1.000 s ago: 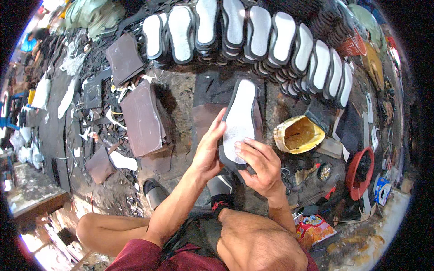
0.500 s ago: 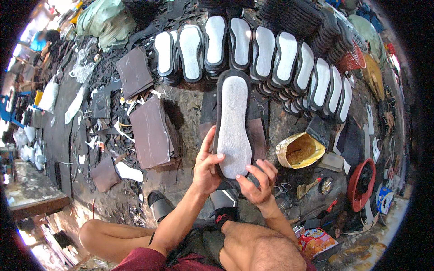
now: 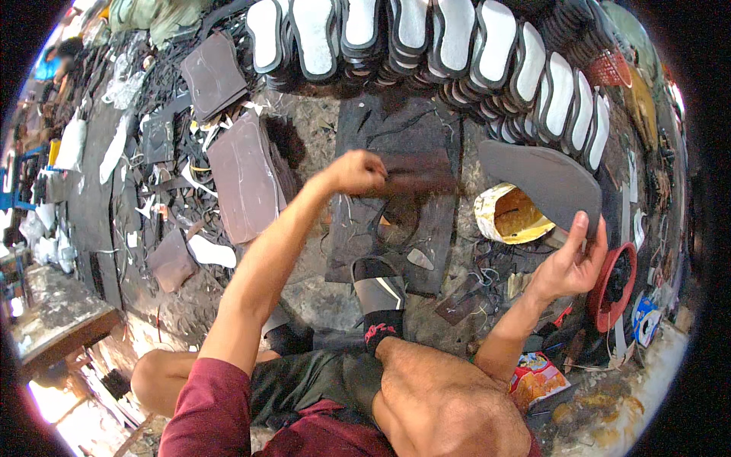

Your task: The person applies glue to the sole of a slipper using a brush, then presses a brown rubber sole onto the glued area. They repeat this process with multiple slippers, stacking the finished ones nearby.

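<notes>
My right hand [image 3: 575, 263] pinches one end of a dark grey insole [image 3: 544, 179] between thumb and fingers. Its plain side faces me, and it is held out to the right above a yellow-rimmed container [image 3: 514, 215]. My left hand [image 3: 356, 172] is closed at the left edge of a dark brown sheet [image 3: 419, 169], which is blurred by motion. Underneath lies a black mat [image 3: 396, 126] on the floor. Stacks of insoles with white fleecy tops [image 3: 493, 42] stand in an arc beyond my hands.
Stacked brown sheets [image 3: 247, 179] lie left of the mat, near black scraps and a white sole-shaped piece [image 3: 212, 251]. At the right are a red round basin [image 3: 613, 289] and a red basket [image 3: 609, 68]. My sandalled foot [image 3: 378, 293] rests at the mat's near edge.
The insole, held white side up in both hands before, is now in my right hand alone, turned over and moved right. My left hand has moved forward to the brown sheet. The view has shifted.
</notes>
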{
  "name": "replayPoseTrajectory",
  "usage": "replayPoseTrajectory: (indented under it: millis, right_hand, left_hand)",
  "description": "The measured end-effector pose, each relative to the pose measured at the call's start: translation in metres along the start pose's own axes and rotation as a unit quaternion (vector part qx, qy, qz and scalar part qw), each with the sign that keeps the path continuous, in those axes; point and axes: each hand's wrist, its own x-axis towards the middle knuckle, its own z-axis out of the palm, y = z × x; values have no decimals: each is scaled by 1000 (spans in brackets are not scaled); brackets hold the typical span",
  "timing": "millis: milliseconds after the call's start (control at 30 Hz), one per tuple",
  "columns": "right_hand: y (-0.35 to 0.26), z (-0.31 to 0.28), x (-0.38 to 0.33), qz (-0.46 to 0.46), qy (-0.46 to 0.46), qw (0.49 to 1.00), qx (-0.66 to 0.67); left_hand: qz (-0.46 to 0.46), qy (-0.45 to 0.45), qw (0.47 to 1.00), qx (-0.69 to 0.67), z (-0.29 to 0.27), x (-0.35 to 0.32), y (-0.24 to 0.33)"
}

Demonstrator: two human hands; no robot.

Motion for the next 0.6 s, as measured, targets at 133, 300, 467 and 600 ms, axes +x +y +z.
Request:
replayPoseTrajectory:
  millis: [133,300,467,600]
  right_hand:
    - [0,1,6,89,26,996,18]
    - [-7,18,3,130,12,990,56]
    - [13,35,-12,165,-56,980,94]
    - [53,63,-75,322,-177,916,162]
  left_hand:
    - [-101,-54,993,-42,-42,37,-3]
    - [-100,-65,991,-53,-47,29,-15]
    - [10,-50,992,-112,-33,-16,3]
    - [-6,116,841,-528,22,-89,11]
